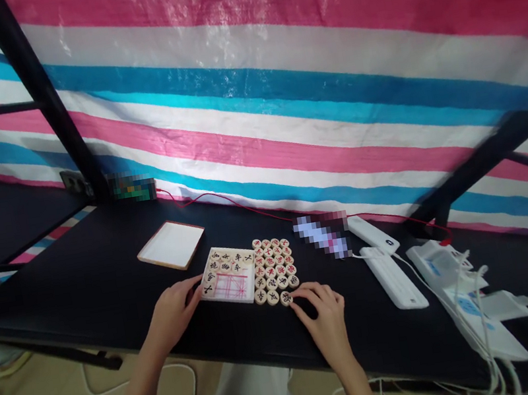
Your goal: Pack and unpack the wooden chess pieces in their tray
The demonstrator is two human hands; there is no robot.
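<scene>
A shallow white box on the black table holds several Chinese chess pieces with black characters, filling its far and left parts. A red-lined sheet shows on its bare floor. My left hand grips the box's left edge between thumb and fingers. To the right of the box, more round chess pieces stand in close rows, red characters at the back and black ones at the front. With thumb and index finger, my right hand pinches the chess piece at the right end of the front row.
Behind the box lies a white lid with brown edges. To the right are a blurred phone, white power banks and a power strip with tangled cables. A red cable runs along the back below a striped sheet.
</scene>
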